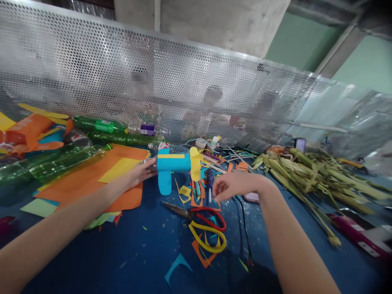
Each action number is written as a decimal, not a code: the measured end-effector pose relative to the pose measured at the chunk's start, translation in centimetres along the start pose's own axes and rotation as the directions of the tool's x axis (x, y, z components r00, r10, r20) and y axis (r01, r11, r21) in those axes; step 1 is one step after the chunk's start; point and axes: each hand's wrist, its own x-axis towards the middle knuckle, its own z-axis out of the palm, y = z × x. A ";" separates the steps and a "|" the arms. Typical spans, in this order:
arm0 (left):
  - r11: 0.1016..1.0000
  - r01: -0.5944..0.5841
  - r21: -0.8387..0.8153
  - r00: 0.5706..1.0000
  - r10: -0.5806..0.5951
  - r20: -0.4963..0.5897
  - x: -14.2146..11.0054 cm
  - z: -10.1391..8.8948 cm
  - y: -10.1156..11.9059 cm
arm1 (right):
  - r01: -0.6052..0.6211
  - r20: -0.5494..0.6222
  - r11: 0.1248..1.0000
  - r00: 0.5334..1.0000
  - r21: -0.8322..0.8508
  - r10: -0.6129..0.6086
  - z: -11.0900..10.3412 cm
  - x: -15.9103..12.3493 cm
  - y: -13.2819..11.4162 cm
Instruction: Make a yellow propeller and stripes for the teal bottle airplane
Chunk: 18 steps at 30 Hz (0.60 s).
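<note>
My left hand (142, 173) grips the back part of a clear plastic bottle (176, 149) lying on its side. Blue paper (174, 162) wraps the bottle, a blue flap hangs below it, and a yellow paper strip (195, 164) stands across its right end. To the right, my right hand (228, 186) is bent down with its fingers curled, over paper scraps and beside a small white stick (210, 195). Whatever its fingers may hold is hidden. Scissors (186, 212) with red and yellow handles lie in front of both hands, blades apart, on the blue table (128, 253).
Orange and yellow paper sheets (122, 155) lie left, beside green bottles (65, 161) and an orange paper-covered bottle (30, 130). Dried corn husks (300, 171) and a magenta glue gun-like tool (357, 232) are at right. A black cable (245, 224) crosses the table. A perforated metal panel (183, 77) stands behind.
</note>
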 end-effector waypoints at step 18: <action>0.992 -0.065 -0.109 0.991 0.051 -0.128 0.8 -1.2 0.0 | -0.254 -0.449 0.801 0.894 -0.542 -0.020 9.5 -6.1 0.3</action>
